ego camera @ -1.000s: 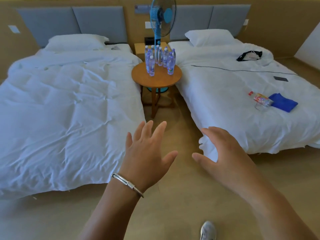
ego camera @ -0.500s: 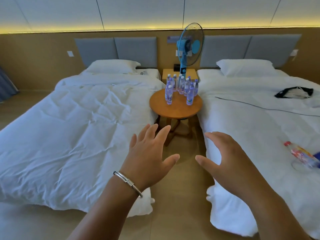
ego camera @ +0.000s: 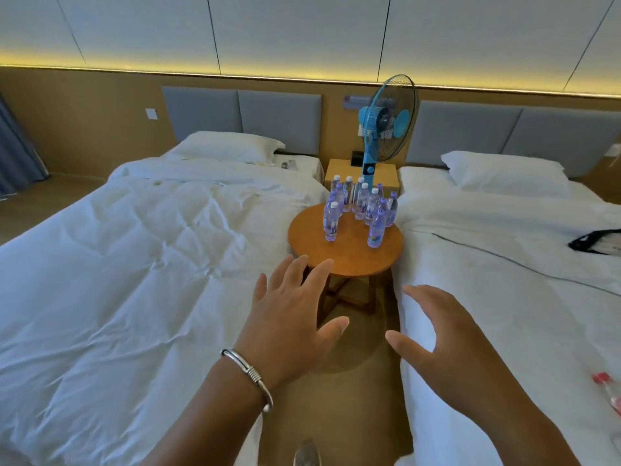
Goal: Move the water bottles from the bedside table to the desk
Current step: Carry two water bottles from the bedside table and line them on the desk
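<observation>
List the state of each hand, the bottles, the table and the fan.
Left hand: open, fingers spread, holding nothing.
Right hand: open, holding nothing.
Water bottles: upright, capped, clustered on the table's far half.
Round table: standing between the beds.
Fan: upright behind the table; spinning or not, unclear.

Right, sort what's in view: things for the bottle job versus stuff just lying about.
For the job:
water bottles
round wooden table
left hand, open
right hand, open

Lying about:
blue standing fan
black cable on the right bed
black bag
pillows

Dim room, yellow cove glow (edges bowed).
</observation>
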